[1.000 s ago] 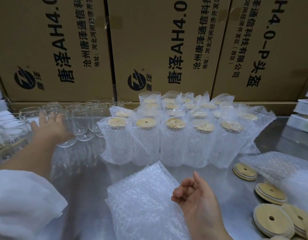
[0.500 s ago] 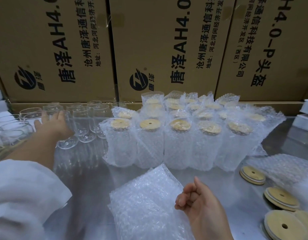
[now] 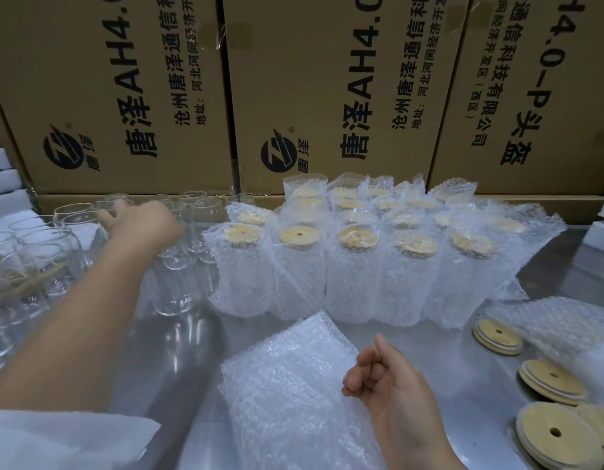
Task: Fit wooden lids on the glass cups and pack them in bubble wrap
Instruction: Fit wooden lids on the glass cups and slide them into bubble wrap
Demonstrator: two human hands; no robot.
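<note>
Left arm stretched forward; left hand [image 3: 143, 225] palm down, fingers pointing left, grip unclear; right hand [image 3: 392, 385] low, fingers curled inward, thumb up, holding nothing.

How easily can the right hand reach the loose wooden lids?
Probably yes: the right hand holds nothing, and the wooden lids lie uncovered to its right, only bare table between.
</note>
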